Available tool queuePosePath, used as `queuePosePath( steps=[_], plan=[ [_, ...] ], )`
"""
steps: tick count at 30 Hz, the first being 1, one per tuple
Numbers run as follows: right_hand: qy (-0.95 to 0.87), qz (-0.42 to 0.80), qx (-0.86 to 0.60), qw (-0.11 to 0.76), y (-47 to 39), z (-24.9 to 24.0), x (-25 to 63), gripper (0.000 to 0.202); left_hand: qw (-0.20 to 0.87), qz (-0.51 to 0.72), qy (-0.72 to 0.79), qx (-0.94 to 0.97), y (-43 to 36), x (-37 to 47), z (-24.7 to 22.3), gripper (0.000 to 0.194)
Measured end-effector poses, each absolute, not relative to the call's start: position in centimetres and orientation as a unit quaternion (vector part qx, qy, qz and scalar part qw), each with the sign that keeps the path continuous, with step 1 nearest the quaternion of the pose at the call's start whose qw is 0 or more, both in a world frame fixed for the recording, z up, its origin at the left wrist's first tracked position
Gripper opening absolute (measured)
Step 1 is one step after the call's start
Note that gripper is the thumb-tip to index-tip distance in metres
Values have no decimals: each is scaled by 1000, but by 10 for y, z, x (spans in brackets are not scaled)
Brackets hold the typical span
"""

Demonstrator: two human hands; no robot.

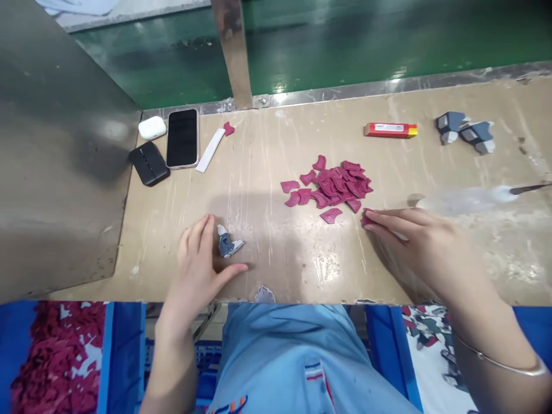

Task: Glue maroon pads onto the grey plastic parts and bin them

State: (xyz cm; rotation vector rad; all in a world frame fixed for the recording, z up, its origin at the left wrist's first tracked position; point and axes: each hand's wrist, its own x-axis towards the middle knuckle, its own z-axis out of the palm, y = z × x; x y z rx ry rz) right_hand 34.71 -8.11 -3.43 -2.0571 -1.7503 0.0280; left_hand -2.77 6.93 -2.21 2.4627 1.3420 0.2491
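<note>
My left hand (202, 261) rests on the bench with its thumb spread away from its fingers. Between thumb and fingers a small grey-blue and white moulded piece (227, 244) lies on the surface, apart from the fingertips as far as I can see. My right hand (414, 236) pinches a small maroon plastic piece (366, 219) at the near right side of a loose pile of maroon pieces (338, 183). The fingers cover part of that piece. Several stray maroon pieces (331, 215) lie around the pile.
A phone (183, 139), white case (152, 127), black box (149, 164) and white strip (210, 150) lie back left. At back right are a red box (390, 130) and grey-blue pieces (476, 135). A brush-like tool (509, 192) lies right. Blue bins (123, 356) flank my lap.
</note>
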Motion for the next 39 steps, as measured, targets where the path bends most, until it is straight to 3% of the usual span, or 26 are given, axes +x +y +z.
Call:
queuePosePath(
  steps=[2, 5, 9, 13, 16, 21, 24, 27, 33, 39],
  plan=[
    [-651, 2, -732, 198, -80, -33, 349, 43, 169, 117, 470, 858, 67, -20, -33, 89],
    [-675, 23, -711, 197, -73, -30, 356, 47, 179, 163, 473, 847, 72, -14, -37, 62],
    [-648, 68, -719, 242, -67, -27, 357, 35, 217, 188, 479, 830, 76, -16, -32, 47],
    [-564, 74, -756, 325, -74, -33, 339, 13, 265, 239, 488, 796, 69, -15, -29, 58],
    [-486, 117, -782, 373, -83, -36, 317, 19, 279, 282, 481, 782, 63, -8, -28, 71],
    [-552, 147, -714, 405, -78, -27, 279, 1, 382, 280, 424, 772, 54, 20, -24, 68],
    [-589, 146, -670, 427, -70, -22, 263, 17, 509, 251, 361, 740, 47, 43, -21, 64],
    [-587, 150, -667, 433, -65, -20, 251, 29, 568, 236, 332, 715, 41, 60, -19, 63],
    [-498, 111, -700, 500, -59, -22, 234, 24, 567, 228, 310, 729, 40, 68, -24, 68],
    [-623, 16, -605, 495, -50, -24, 236, 31, 532, 266, 277, 755, 40, 69, -35, 78]
  ],
)
